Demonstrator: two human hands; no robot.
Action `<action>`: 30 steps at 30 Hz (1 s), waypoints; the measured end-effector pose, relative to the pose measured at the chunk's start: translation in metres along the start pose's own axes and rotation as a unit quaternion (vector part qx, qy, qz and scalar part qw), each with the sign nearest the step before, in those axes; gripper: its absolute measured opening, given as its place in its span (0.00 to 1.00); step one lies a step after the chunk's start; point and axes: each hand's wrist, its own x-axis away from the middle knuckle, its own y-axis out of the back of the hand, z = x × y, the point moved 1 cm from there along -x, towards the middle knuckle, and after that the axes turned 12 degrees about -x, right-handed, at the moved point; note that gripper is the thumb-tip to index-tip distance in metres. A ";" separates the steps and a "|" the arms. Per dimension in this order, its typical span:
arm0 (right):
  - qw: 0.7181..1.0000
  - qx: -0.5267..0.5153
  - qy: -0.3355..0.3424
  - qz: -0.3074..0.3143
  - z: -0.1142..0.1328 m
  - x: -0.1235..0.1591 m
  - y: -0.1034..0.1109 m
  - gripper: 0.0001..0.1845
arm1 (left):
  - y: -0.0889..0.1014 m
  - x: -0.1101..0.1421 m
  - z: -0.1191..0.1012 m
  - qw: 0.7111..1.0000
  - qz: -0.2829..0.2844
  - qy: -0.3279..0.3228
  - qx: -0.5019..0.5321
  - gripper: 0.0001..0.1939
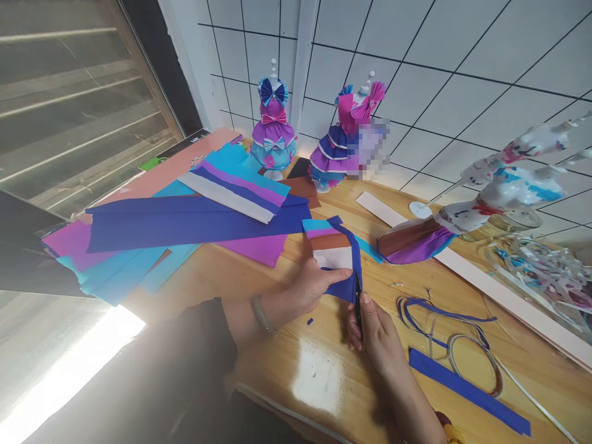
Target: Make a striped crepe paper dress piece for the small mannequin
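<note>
My left hand [311,285] pinches a folded piece of dark blue paper [348,266] against the wooden table [259,308], next to a small stack of white, brown and turquoise paper [329,246]. My right hand [375,333] is closed round black scissors [358,302], whose blades point up into the blue paper's edge. A tiny blue scrap [309,321] lies below my left hand.
Large sheets of blue, purple and turquoise paper [185,222] fan out at left. Two small mannequins in paper dresses [274,126] [345,139] stand by the tiled wall. A tipped mannequin [485,197], clear tape, a blue strip [467,390] and white strips lie at right.
</note>
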 end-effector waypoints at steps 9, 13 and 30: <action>0.999 0.031 0.014 0.014 0.001 0.000 0.002 0.30 | -0.002 0.001 0.006 1.000 -0.008 0.015 -0.016 0.19; 0.999 0.035 0.014 0.015 0.000 0.000 0.002 0.30 | -0.002 0.001 0.006 1.000 -0.009 0.014 -0.015 0.19; 0.999 0.037 0.009 0.004 0.000 -0.001 0.002 0.30 | -0.002 0.002 0.007 1.000 0.003 0.028 -0.012 0.17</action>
